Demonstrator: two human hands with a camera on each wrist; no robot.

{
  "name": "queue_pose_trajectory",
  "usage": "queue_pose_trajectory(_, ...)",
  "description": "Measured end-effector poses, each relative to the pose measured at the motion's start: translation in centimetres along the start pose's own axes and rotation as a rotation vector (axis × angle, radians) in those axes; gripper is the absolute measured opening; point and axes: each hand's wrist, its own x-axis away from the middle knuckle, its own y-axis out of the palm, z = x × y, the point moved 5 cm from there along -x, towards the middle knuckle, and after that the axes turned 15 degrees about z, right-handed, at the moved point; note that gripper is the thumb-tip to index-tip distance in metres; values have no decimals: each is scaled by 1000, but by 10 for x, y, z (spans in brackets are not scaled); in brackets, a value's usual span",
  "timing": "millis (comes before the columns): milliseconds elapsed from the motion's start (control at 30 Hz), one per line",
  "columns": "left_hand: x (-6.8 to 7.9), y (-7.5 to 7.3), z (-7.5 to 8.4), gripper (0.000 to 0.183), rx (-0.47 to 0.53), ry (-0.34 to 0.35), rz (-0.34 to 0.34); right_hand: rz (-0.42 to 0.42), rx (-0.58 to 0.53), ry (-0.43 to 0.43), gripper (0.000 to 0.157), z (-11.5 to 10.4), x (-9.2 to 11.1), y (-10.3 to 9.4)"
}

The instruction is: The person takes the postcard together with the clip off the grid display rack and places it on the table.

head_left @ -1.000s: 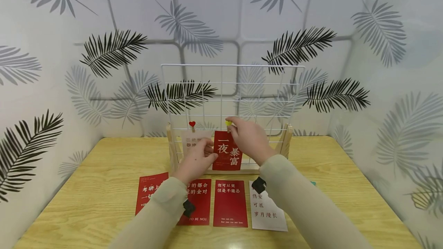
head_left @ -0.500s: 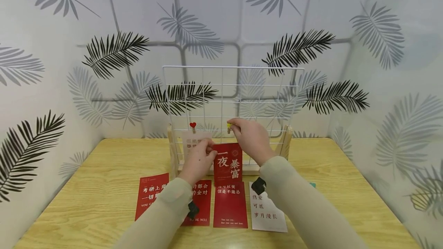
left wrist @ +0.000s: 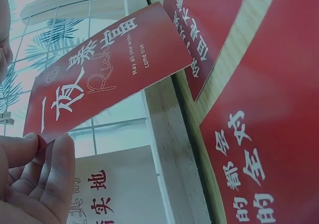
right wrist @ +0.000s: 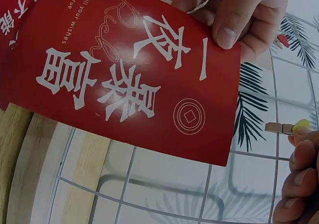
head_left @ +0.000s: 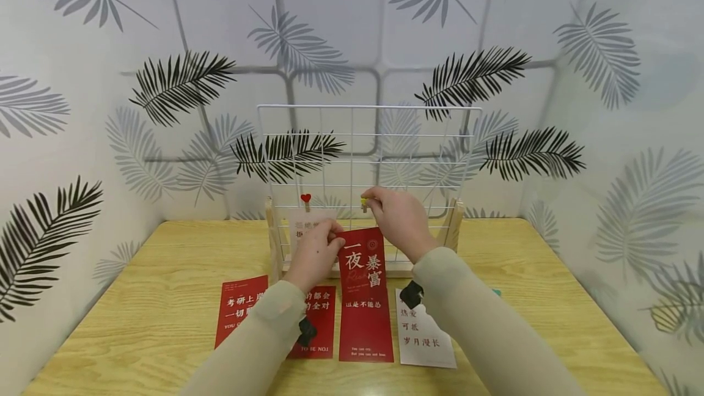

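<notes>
My left hand (head_left: 316, 252) pinches a red card (head_left: 363, 258) with white lettering by its upper left corner, between thumb and fingers. The card tilts in front of the white wire grid (head_left: 308, 106), and its lower end overlaps a second red card (head_left: 365, 338) in the head view. Up and to the right, my right hand (head_left: 401, 219) pinches a small wooden clothespin (right wrist: 279, 128) with a yellow top at the grid. In the right wrist view, a gap separates this clothespin from the held card. A pale card (head_left: 299, 220) hangs on the grid beneath a red-heart clothespin (head_left: 305, 198).
Wooden feet (head_left: 454, 225) support the grid at the back of the wooden table (head_left: 137, 298). More cards lie in a row in front: a red one (head_left: 239, 304) at far left, another red one (head_left: 321, 344) partly under my left sleeve, and a white one (head_left: 426, 338) at right.
The held red card has dropped away from the yellow clothespin, down and toward me, over the card on the table. My right hand has stayed at the clothespin.
</notes>
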Motion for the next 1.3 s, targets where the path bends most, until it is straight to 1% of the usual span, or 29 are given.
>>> queue_pose_trajectory(133,0,-3,0,11,17,-3,1,26,0,-7,17,1,1,-1)
queue_pose_trajectory(367,1,-9,2,12,16,-34,-5,50,-33,-9,16,2,1,-5)
queue_pose_trajectory(433,1,-11,3,11,13,-31,-10,55,-40,-16,16,1,1,-7)
queue_pose_trajectory(567,1,-15,5,10,8,-1,-13,62,-50,-21,18,0,0,-12)
queue_pose_trajectory(667,1,-19,8,9,1,11,-16,54,-63,-12,19,-1,0,-15)
queue_pose_trajectory(867,2,-26,11,10,-7,3,-32,27,-88,5,20,1,5,-20)
queue_pose_trajectory(967,3,-30,10,11,-16,3,-33,19,-88,8,21,2,7,-23)
queue_pose_trajectory(1100,2,-37,10,11,-18,19,-37,13,-100,14,22,4,10,-28)
queue_pose_trajectory(1300,3,-45,4,11,17,20,-61,14,-109,18,21,11,15,-34)
